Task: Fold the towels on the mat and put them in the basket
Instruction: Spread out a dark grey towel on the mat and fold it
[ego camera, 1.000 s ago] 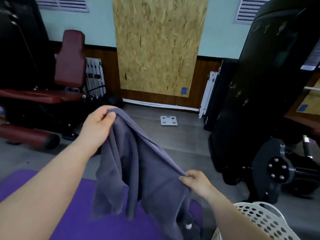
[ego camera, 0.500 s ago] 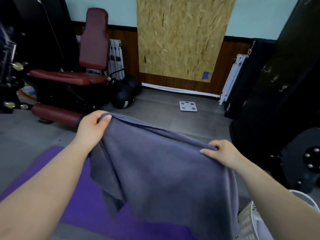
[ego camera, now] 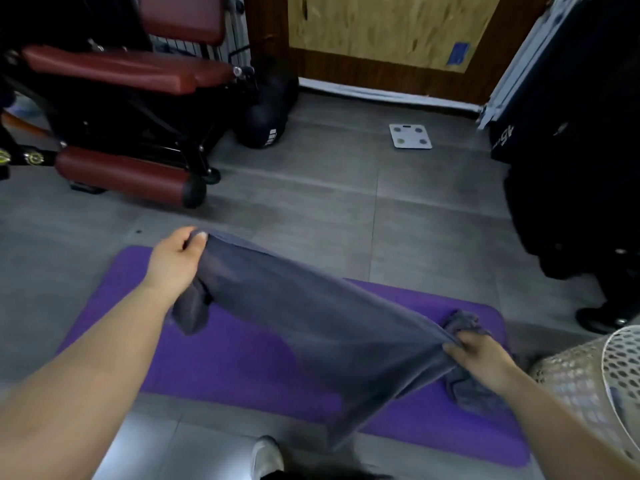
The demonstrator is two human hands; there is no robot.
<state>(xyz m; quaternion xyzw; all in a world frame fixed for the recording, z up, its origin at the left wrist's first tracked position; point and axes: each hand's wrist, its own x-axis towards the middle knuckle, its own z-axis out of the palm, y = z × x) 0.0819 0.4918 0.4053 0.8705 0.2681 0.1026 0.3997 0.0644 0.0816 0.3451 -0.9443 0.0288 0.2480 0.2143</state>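
A person spreads a grey towel (ego camera: pixel 311 334) in the air above a purple mat (ego camera: pixel 242 372) on a gym floor. The left hand (ego camera: pixel 175 259) has its grip clamped on one top corner, thumb and fingers pinched over the hem, held high and far to the left. The right hand (ego camera: pixel 483 358) has its grip closed on the opposite corner, lower and nearer the body. The cloth stretches fairly taut between them on a slant, its loose lower edge hanging toward the mat's near side and a short tail drooping below the left wrist.

A crumpled heap of grey cloth (ego camera: pixel 462 320) lies on the mat's right end, partly hidden by the right hand (whether it is a second towel or a trailing part of this one cannot be told). A white perforated basket (ego camera: pixel 599 372) stands on the floor just beside that end of the mat; its contents, if any, cannot be made out. A maroon weight bench (ego camera: pixel 121 71) and a white scale (ego camera: pixel 410 136) sit beyond.

The step in hand appears to be opening the towel out ahead of its first fold, so the task looks early. The next move likely calls for levelling the two corners, then bringing them together or laying the cloth flat on the mat, with both pinches firm so the hem does not slip.
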